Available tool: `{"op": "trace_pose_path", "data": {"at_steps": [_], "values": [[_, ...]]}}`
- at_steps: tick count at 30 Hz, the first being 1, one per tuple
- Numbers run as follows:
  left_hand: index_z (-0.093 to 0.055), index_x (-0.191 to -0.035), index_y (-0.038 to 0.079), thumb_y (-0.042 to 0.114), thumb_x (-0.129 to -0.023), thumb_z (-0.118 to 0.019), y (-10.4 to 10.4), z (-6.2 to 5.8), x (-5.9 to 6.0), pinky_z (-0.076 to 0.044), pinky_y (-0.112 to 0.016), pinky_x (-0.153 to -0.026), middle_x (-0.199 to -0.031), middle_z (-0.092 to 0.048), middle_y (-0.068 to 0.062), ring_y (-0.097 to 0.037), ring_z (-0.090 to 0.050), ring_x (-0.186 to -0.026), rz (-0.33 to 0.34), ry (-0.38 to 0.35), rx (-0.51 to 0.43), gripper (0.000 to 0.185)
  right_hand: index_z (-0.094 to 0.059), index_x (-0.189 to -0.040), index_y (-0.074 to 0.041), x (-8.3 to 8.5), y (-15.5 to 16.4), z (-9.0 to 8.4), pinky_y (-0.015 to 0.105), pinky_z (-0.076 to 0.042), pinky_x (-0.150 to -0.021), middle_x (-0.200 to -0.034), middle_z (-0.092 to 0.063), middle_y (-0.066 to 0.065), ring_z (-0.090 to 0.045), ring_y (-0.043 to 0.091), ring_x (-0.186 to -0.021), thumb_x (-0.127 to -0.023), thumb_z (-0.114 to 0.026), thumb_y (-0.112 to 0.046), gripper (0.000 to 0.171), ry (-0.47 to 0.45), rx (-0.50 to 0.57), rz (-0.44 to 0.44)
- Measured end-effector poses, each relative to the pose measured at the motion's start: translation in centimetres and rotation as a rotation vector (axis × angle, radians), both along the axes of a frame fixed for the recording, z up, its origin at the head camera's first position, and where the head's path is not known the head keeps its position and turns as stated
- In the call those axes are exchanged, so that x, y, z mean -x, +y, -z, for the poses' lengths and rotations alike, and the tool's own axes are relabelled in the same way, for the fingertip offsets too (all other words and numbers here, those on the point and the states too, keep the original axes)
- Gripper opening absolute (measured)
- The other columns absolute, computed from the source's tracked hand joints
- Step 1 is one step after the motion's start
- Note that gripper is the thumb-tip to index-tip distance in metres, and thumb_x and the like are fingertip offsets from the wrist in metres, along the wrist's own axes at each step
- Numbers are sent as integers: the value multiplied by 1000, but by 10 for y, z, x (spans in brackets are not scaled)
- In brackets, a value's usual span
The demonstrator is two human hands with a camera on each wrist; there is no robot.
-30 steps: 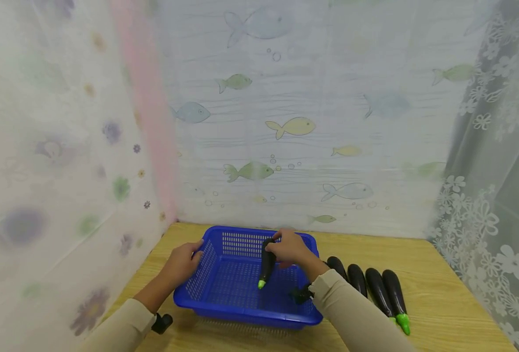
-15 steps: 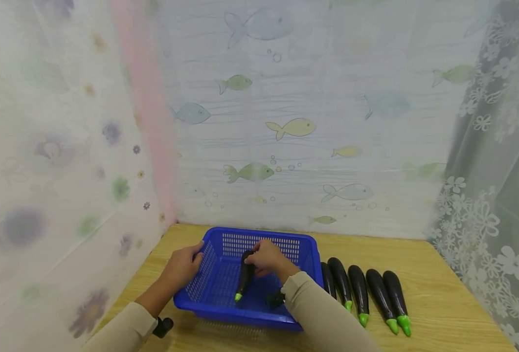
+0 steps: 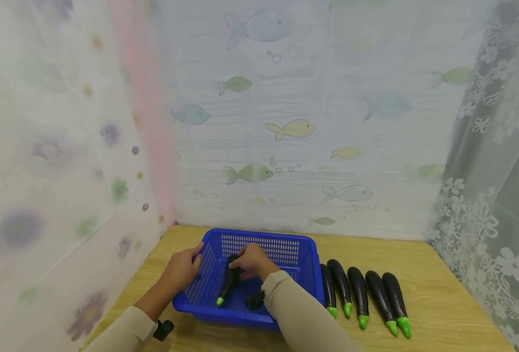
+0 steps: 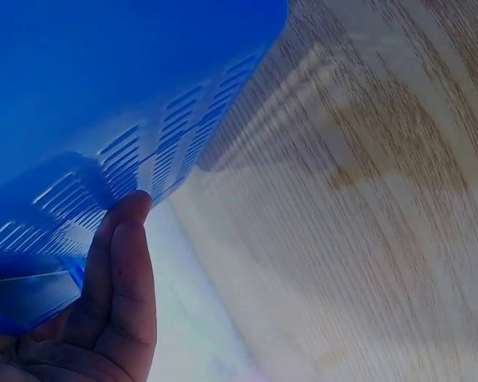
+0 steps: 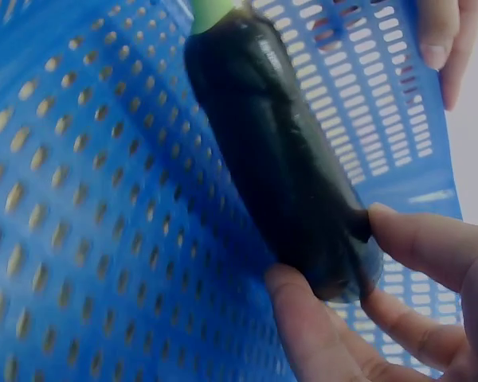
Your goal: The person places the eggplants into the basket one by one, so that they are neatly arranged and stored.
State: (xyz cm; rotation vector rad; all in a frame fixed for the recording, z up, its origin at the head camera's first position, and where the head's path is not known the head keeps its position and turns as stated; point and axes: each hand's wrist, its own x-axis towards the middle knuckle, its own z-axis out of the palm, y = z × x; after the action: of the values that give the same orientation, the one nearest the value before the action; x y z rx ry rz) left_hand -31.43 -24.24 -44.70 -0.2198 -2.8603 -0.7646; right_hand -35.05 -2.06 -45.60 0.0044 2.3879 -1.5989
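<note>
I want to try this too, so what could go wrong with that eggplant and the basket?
The glossy eggplant might slip: the right fingers hold it only near its rounded end. The left fingers grip the basket; a hard push could slide it into the row of eggplants alongside.

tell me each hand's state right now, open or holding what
Left hand: closed, holding the blue basket at its side rim.
Right hand: closed, holding an eggplant by its thick end.
</note>
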Motion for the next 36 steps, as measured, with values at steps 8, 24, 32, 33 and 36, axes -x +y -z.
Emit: {"op": "trace_pose_path", "data": {"at_steps": [8,24,32,33,36], "values": [[-55,-148,3,16,-104,-55,2,2,0,-49,-32,-66,-141,-62,-23,-21,-63,-84,-6,10,-6,46,-67,-114,4,3,-18,5,42,-64,-62,-101,-66,18,-74,32,-74,-79,-88,-1,42,-45,-7,12],[-55,-148,5,16,-104,-54,2,2,-1,-43,-29,-56,-114,-75,-20,-15,-50,-60,-16,31,-14,46,-60,-121,8,4,-33,6,40,-64,-63,-107,-64,20,-75,33,-76,-80,-87,0,50,-20,4,-8],[-54,-150,7,18,-104,-53,2,4,1,-40,-28,-51,-69,-53,-1,-14,-43,-52,-28,7,-27,47,-61,-122,7,4,-35,6,40,-64,-65,-111,-65,24,-77,35,-75,-82,-85,1,47,-12,20,-45],[-54,-150,7,18,-104,-53,2,4,1,-40,-28,-51,-70,-53,-2,-14,-43,-52,-28,9,-30,47,-61,-122,7,4,-35,6,40,-64,-65,-111,-65,24,-77,35,-75,-82,-85,1,47,-11,23,-50],[-56,-148,7,18,-104,-54,2,2,0,-39,-29,-51,-71,-57,-4,-15,-42,-52,-34,21,-39,46,-62,-124,7,5,-36,6,41,-64,-66,-111,-65,23,-77,36,-76,-83,-84,1,47,-11,31,-61]]}}
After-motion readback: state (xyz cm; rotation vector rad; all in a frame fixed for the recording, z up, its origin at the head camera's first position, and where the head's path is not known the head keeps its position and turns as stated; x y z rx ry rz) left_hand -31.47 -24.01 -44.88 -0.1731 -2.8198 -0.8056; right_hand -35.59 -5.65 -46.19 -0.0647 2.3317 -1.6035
